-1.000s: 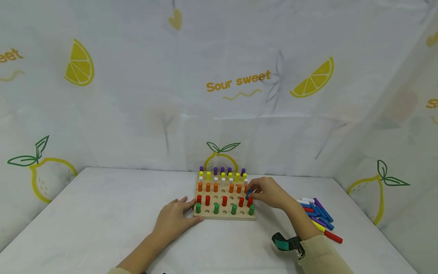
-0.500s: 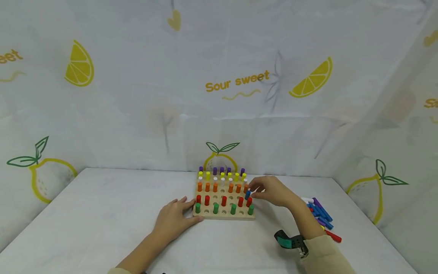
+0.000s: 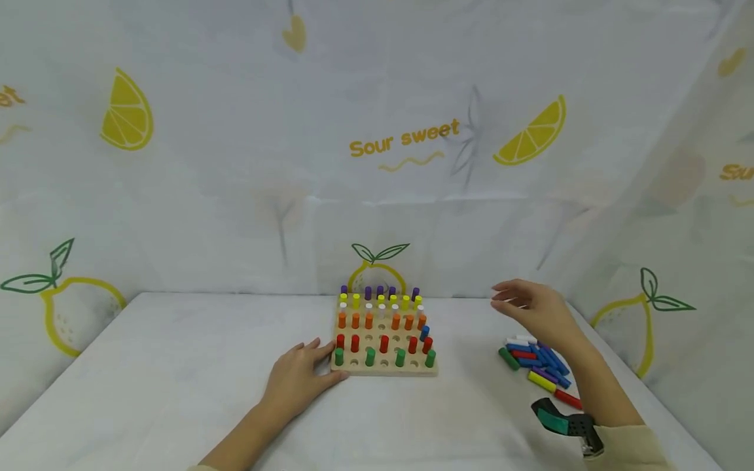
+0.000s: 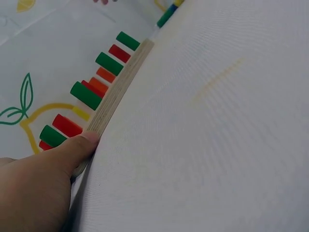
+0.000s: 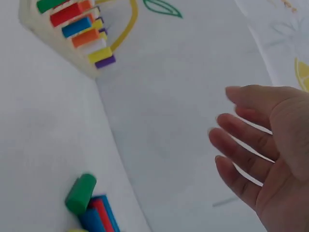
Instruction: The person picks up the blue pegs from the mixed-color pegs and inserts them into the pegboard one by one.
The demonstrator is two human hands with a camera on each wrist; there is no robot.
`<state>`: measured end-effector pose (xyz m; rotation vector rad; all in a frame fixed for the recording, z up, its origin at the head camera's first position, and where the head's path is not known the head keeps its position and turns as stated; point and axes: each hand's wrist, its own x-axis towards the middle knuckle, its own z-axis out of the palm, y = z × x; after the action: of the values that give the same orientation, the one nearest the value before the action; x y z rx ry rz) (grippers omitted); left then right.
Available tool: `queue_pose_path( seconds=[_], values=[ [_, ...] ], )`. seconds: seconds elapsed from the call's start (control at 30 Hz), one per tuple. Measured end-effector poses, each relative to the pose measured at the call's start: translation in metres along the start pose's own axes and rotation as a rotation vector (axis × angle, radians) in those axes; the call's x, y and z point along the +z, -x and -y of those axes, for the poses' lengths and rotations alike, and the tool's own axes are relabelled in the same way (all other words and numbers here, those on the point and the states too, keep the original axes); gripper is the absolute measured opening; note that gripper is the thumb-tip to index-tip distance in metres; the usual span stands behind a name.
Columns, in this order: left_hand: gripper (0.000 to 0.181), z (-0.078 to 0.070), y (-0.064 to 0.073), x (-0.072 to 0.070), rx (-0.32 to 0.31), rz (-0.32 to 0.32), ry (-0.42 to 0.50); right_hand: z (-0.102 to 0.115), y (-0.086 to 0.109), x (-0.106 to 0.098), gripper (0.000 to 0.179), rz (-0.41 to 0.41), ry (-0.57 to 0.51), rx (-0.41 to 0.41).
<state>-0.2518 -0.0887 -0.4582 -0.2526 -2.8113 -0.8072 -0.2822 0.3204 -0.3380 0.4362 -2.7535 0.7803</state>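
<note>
A wooden pegboard [image 3: 385, 371] carries rows of green, red, orange, white, yellow and purple pegs, with several bare holes between them. One blue peg [image 3: 425, 333] stands at the right end of the row between red and orange. My left hand [image 3: 299, 376] grips the board's near left corner, thumb at the front edge and fingers along the left side. In the left wrist view the thumb [image 4: 79, 147] lies against the wooden edge below a green peg. My right hand [image 3: 538, 313] is raised right of the board, fingers loosely bent and holding nothing.
Below the right hand lies a pile of loose pegs: a green peg [image 3: 509, 358], a yellow peg [image 3: 542, 381], a red peg [image 3: 568, 398], several blue ones, and white and purple ones. A printed cloth [image 3: 235, 163] hangs behind the white table [image 3: 177, 366].
My right hand has let go of the blue peg, leaving it upright in the board, and moved right and up over the loose pegs. The left hand stays at the board's corner.
</note>
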Motion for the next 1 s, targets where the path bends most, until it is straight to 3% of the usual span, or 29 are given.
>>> queue_pose_path(
  seconds=[0.1, 0.23, 0.4, 0.53, 0.67, 0.8, 1.0],
  values=[
    [0.065, -0.002, 0.001, -0.001, -0.003, -0.008, -0.002, -0.020, 0.016, -0.012, 0.037, -0.106, 0.013, 0.050],
    [0.063, -0.002, 0.004, -0.004, -0.008, -0.017, -0.017, -0.052, 0.041, -0.016, 0.036, -0.157, -0.023, 0.125],
    [0.062, -0.003, 0.003, -0.003, 0.010, -0.024, -0.015, -0.095, 0.079, -0.007, 0.049, -0.185, -0.063, 0.350],
    [0.062, -0.007, 0.003, 0.000, 0.011, -0.012, -0.001, -0.117, 0.097, 0.004, 0.054, -0.203, -0.061, 0.457],
    [0.062, -0.009, 0.002, 0.003, 0.009, 0.005, 0.002, -0.128, 0.105, 0.012, 0.053, -0.241, -0.044, 0.476],
    [0.061, -0.008, 0.001, 0.002, 0.019, -0.010, -0.017, -0.130, 0.106, 0.016, 0.048, -0.256, 0.005, 0.420],
    [0.062, -0.004, 0.001, -0.001, 0.016, -0.005, -0.027, -0.126, 0.107, 0.022, 0.042, -0.180, 0.074, 0.376]
  ],
)
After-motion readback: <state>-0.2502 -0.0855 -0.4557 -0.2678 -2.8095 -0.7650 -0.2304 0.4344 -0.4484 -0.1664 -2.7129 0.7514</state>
